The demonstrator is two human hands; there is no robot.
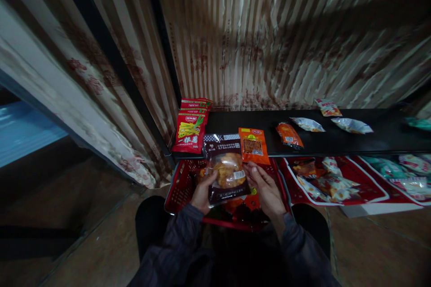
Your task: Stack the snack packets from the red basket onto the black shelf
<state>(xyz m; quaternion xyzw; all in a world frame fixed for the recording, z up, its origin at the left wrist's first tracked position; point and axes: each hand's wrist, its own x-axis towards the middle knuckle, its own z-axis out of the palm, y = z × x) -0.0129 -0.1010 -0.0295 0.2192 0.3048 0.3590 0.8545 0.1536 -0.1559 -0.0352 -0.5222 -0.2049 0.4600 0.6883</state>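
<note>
A dark snack bag (227, 172) with a clear window showing golden-brown food is held tilted over a red basket (178, 188). My left hand (203, 192) grips its left side, thumb on the front. At the bag's right edge, my right hand (267, 190) has its fingers closed; their tips are partly hidden. Just above those fingers an orange packet (255, 145) lies at the shelf's front edge. Orange packages (251, 199) are partly visible inside the basket beneath my hands.
Red packets (190, 128) overlap at the left end of the black shelf (229, 119). Farther right lie an orange packet (289, 135) and several white ones (352, 125). A second red basket (370, 197) holds more bags. A black post (161, 45) and striped curtain (256, 31) stand behind.
</note>
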